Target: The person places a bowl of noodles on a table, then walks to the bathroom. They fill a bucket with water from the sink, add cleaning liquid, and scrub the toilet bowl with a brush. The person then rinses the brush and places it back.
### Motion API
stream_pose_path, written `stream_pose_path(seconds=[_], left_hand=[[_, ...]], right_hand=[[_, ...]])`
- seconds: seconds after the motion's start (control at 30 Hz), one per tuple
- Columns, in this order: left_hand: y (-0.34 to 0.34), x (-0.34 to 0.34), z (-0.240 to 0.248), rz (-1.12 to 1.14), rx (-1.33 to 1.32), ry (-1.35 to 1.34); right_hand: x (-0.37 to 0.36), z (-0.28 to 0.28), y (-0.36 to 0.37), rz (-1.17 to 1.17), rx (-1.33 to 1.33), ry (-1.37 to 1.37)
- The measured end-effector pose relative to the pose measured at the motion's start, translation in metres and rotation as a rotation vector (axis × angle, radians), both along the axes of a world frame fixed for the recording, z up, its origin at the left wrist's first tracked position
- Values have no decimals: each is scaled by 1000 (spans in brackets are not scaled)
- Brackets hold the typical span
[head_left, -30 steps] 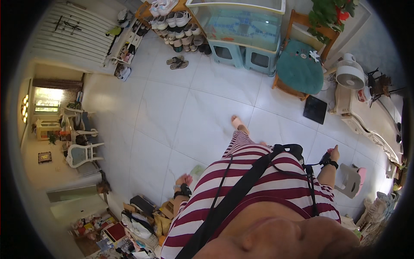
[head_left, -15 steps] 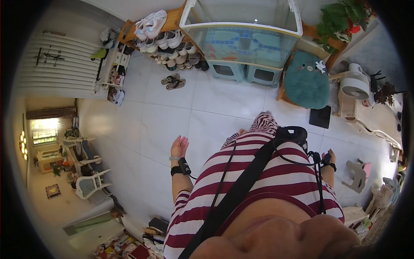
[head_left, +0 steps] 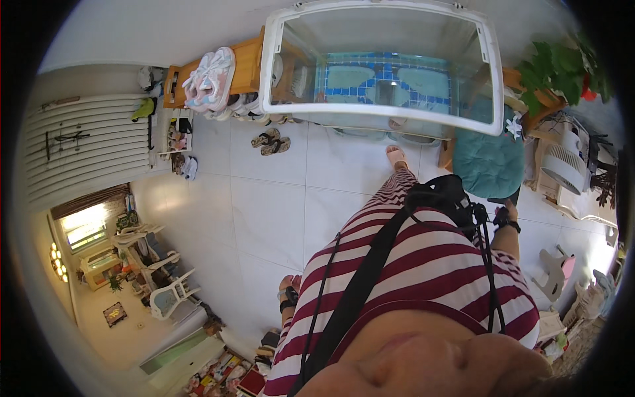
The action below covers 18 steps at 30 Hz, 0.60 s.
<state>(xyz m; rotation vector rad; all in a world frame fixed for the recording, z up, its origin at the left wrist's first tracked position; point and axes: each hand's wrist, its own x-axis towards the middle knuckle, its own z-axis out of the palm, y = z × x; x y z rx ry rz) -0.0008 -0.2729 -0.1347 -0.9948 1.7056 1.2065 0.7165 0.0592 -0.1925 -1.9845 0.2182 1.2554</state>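
Both my hands hang beside my striped shirt and hold nothing that I can see. My left hand is low at my left side, small in view, its fingers apart over the tiled floor. On the other side my right hand is loosely open, its fingers partly showing. Its nearest things are a dark flat square on the floor and a chair with a green cushion. Ahead stands a glass fish tank with a white rim, blue tiles showing through it. One foot in a pink slipper is forward.
Left of the tank is a wooden shoe rack with white shoes on top. Patterned flip-flops lie on the floor. A white fan and a leafy plant are at right; white chairs stand far left.
I have come closer to the fish tank, with a slippered foot now forward. My left hand has swung back toward my body; my right hand has moved forward, close to the chair.
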Motion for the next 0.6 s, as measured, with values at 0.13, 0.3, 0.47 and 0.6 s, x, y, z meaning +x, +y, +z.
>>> stream_pose_path(seconds=[0.13, 0.3, 0.47, 0.6], left_hand=[[91, 23, 66, -248, -16, 106], [146, 35, 95, -386, 57, 32], [167, 31, 101, -428, 10, -25], [179, 8, 93, -464, 18, -67]], right_hand=[[1, 3, 51, 113, -96, 6], [3, 18, 78, 163, -237, -31], [-15, 47, 78, 134, -298, -68], [2, 33, 51, 66, -265, -46]])
